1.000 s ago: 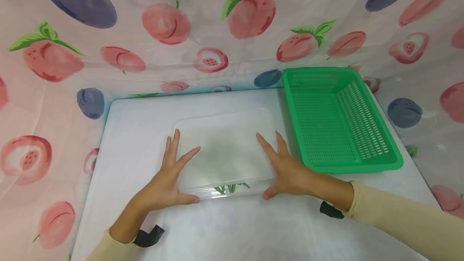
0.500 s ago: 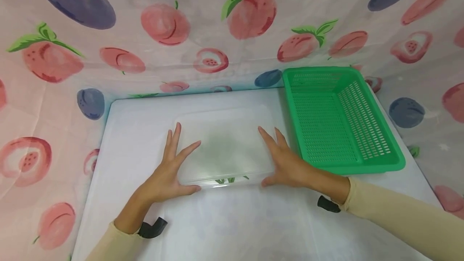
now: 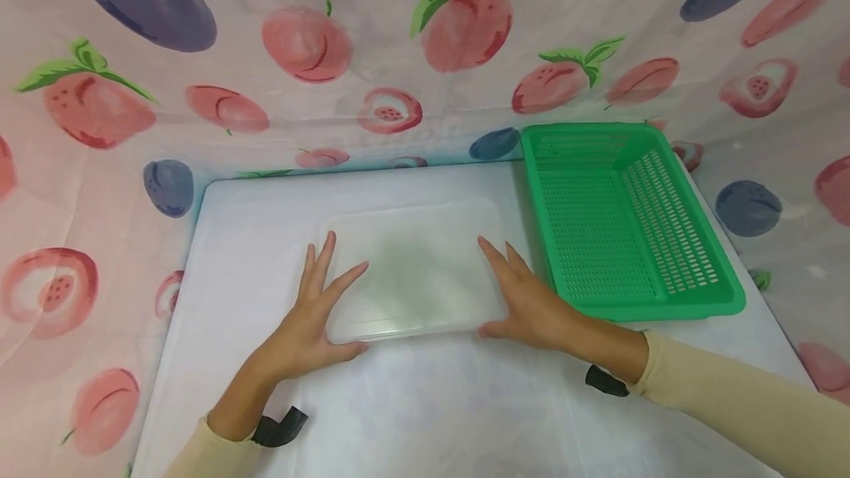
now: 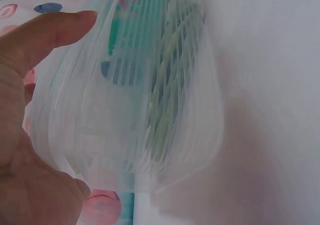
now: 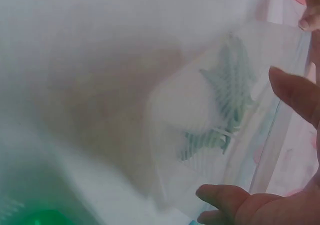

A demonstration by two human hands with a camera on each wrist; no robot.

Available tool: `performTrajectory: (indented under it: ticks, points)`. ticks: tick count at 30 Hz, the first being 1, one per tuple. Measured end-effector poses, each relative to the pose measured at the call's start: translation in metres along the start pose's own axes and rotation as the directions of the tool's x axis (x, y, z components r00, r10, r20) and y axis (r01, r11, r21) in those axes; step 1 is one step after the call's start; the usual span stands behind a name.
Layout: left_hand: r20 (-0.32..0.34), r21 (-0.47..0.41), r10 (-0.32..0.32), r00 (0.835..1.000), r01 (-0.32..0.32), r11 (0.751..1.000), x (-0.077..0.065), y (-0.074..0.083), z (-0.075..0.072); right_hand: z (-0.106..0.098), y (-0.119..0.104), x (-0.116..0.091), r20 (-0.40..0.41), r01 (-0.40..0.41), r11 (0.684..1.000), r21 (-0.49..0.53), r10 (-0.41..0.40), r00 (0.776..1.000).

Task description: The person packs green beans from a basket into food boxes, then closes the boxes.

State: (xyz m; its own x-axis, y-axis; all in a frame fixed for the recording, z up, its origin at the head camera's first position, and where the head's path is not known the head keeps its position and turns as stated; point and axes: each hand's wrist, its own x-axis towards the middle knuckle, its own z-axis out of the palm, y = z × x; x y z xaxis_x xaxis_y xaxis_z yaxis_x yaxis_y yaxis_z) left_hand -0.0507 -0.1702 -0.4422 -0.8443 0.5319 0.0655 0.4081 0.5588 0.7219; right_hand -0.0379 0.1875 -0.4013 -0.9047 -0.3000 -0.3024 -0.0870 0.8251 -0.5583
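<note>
A translucent plastic box with a lid is in the middle of the head view, between both hands. Through its cloudy top, green contents show only as a blur. Long green stems show through its ribbed wall in the left wrist view; green leafy pieces appear in the right wrist view. My left hand grips the left end, thumb at the near edge and fingers spread along the top. My right hand holds the right end likewise. The box casts a soft shadow on the table in both wrist views.
A green perforated plastic basket stands on the right of the white table, close to my right hand. A fruit-print cloth hangs behind and at both sides. Black pieces sit at both wrists.
The near wall and the green stems seen through it have gone out of sight as the box tilted. Both hands moved slightly away from me, still holding the box.
</note>
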Motion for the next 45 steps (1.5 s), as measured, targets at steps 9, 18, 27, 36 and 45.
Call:
performTrajectory:
  ticks: [9,18,27,36,45]
  points:
    - [-0.001,-0.013,0.004,1.0,-0.004,1.0,0.0028,-0.0048,0.0045,-0.0044,0.0005,0.0008,0.025,-0.003,1.0,-0.012,0.003,1.0]
    - [0.004,-0.02,0.011,1.0,-0.011,1.0,0.0016,-0.0064,0.004,-0.0021,0.0002,0.0031,0.073,-0.031,0.999,-0.024,0.033,0.997]
    - [0.014,-0.003,-0.001,1.0,0.001,1.0,0.0005,-0.0074,0.0056,-0.0008,-0.0013,0.0016,0.109,-0.054,0.997,-0.061,0.06,0.992]
    - [0.04,-0.003,-0.033,0.999,0.034,0.999,0.0009,-0.004,0.0039,-0.0043,-0.0031,0.0033,0.142,-0.044,0.992,-0.122,0.061,0.988]
    - [0.038,-0.002,-0.017,0.999,0.017,1.0,0.0046,-0.0026,0.0029,-0.0061,0.0022,0.0034,0.135,-0.012,0.988,-0.154,0.034,0.99]
